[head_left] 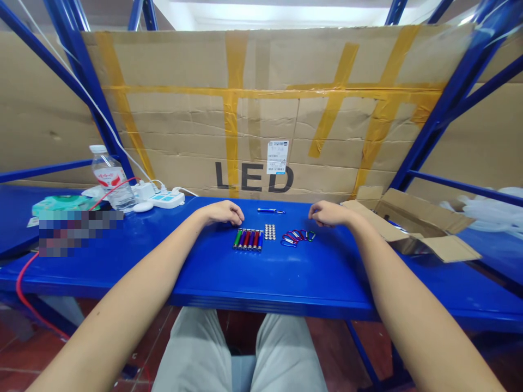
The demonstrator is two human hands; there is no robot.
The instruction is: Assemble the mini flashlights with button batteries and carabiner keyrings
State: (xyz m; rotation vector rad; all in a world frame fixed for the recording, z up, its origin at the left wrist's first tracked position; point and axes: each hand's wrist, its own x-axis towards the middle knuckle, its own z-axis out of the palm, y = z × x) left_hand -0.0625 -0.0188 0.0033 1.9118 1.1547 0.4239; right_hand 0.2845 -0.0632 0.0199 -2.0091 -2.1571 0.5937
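My left hand rests on the blue table with its fingers curled in, and nothing shows in it. Just in front of it lies a row of small metal flashlight tubes in green, purple, red and blue. Beside them, button cells stand in neat rows. A fan of coloured carabiners lies to their right, below my right hand. That hand is also loosely curled on the table, touching none of these items. Between both hands, farther back, is a blue pen-shaped screwdriver.
An open cardboard box stands at the right. On the left are a water bottle, a power strip, a green packet and a red cable. A large cardboard sheet closes off the table's back.
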